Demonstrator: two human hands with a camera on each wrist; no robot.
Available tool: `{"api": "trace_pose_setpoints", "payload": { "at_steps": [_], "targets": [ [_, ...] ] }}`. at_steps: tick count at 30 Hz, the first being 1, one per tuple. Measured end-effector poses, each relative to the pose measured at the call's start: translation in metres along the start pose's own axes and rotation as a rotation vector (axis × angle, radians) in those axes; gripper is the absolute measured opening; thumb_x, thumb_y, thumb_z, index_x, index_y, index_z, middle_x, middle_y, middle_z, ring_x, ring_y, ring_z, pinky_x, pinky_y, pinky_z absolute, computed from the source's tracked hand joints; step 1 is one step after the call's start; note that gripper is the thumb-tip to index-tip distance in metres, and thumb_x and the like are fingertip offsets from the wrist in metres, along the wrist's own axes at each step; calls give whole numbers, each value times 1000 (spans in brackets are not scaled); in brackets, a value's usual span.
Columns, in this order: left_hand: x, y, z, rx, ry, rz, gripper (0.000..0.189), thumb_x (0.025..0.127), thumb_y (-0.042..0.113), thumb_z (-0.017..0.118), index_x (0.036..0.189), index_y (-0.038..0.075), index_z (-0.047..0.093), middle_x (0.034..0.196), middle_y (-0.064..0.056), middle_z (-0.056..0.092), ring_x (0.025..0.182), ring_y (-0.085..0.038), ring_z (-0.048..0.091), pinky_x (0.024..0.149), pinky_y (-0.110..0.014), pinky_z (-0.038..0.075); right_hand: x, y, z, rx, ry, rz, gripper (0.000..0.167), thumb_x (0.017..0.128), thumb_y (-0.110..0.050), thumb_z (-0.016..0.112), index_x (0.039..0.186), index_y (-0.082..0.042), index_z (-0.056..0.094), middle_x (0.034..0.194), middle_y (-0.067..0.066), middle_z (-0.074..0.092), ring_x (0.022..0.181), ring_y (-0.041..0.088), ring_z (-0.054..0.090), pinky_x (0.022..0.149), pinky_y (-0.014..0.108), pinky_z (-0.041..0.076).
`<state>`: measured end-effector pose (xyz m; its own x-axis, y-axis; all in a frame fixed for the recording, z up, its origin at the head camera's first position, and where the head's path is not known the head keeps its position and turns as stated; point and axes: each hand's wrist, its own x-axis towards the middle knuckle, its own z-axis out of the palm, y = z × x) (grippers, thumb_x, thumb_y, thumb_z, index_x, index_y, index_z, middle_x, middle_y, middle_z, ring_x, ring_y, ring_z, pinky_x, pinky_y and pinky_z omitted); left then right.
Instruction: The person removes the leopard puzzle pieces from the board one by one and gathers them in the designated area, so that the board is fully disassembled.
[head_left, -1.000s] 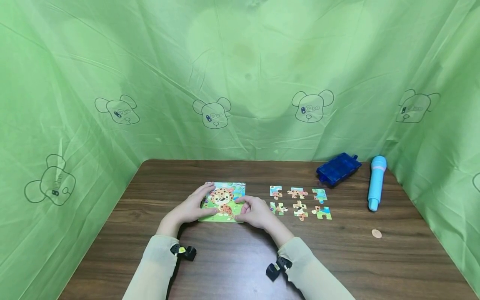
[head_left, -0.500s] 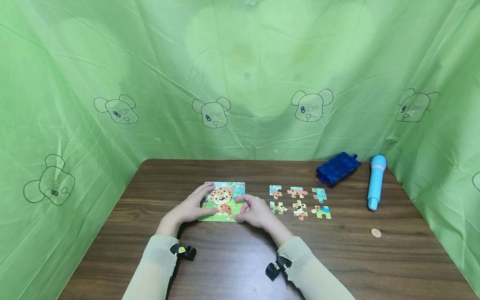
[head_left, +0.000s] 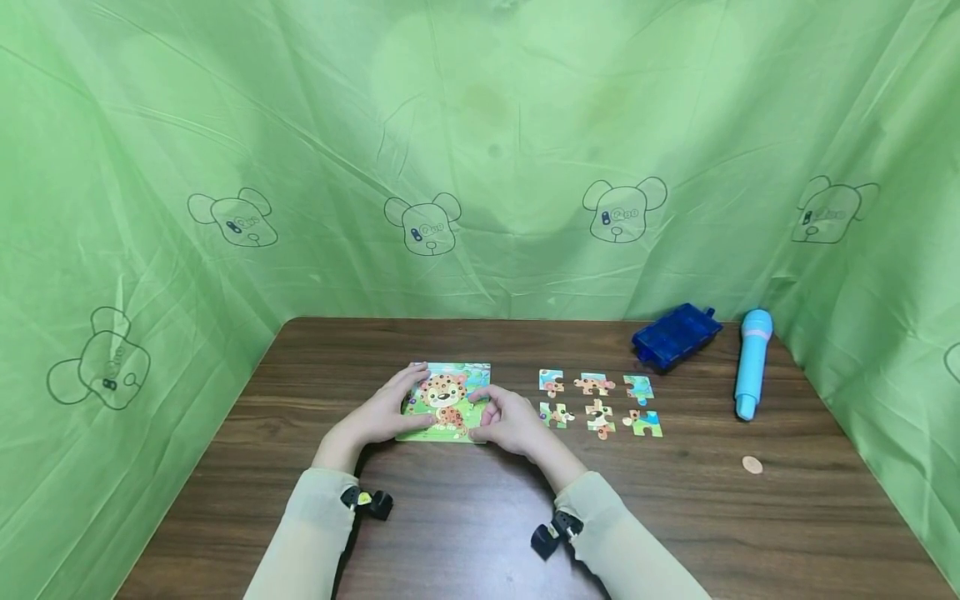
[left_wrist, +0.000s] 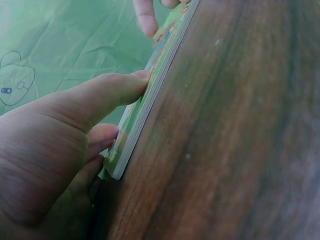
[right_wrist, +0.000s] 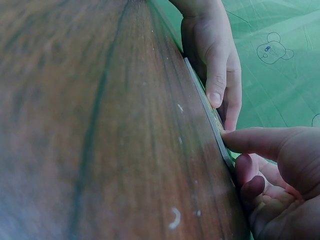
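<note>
A flat leopard puzzle board [head_left: 448, 398], green and blue with a spotted leopard, lies on the table between both hands. My left hand [head_left: 378, 414] spans its left side, thumb on the picture near the front and fingers along the left edge. At the right side, my right hand [head_left: 512, 423] touches the board with thumb and index finger, while its other fingers curl inward. The left wrist view shows the left thumb [left_wrist: 112, 90] lying nearly straight above the board's grey edge. In the right wrist view the right thumb [right_wrist: 257, 141] rests on the board's rim.
Right of the board, several loose jigsaw pieces [head_left: 597, 384] lie in two rows. Farther back sit a translucent blue box [head_left: 677, 337] and a light blue toy microphone [head_left: 753, 367]. A small pale disc [head_left: 752, 465] lies nearer. Green cloth [head_left: 495, 167] encloses the table's back and sides.
</note>
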<state>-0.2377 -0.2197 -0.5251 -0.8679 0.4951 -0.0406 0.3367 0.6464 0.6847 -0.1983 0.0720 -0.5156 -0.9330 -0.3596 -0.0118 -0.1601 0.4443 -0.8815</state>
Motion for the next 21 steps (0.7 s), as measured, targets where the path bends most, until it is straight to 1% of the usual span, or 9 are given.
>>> {"api": "trace_pose_setpoints", "payload": {
  "at_steps": [9, 15, 21],
  "targets": [
    [1, 0, 0, 8, -1, -6, 96, 97, 47, 83, 170, 5, 35, 181, -11, 22, 168, -36, 15, 131, -64, 22, 0, -2, -1, -7, 5, 9, 54, 82, -7, 93, 131, -11, 71, 83, -2, 70, 67, 9, 60, 65, 27, 52],
    [1, 0, 0, 4, -2, -9, 96, 97, 46, 83, 170, 5, 36, 181, -11, 21, 168, -36, 15, 131, -63, 23, -1, -3, -1, -16, 21, 13, 54, 80, -8, 94, 129, -15, 71, 90, 5, 70, 72, 11, 62, 69, 31, 52],
    [1, 0, 0, 9, -1, -1, 96, 97, 44, 83, 170, 4, 36, 181, -12, 22, 168, -37, 15, 131, -63, 23, -1, -3, 1, -43, 29, 4, 54, 80, -8, 95, 127, -16, 70, 97, 7, 68, 76, 11, 63, 72, 33, 54]
  ]
}}
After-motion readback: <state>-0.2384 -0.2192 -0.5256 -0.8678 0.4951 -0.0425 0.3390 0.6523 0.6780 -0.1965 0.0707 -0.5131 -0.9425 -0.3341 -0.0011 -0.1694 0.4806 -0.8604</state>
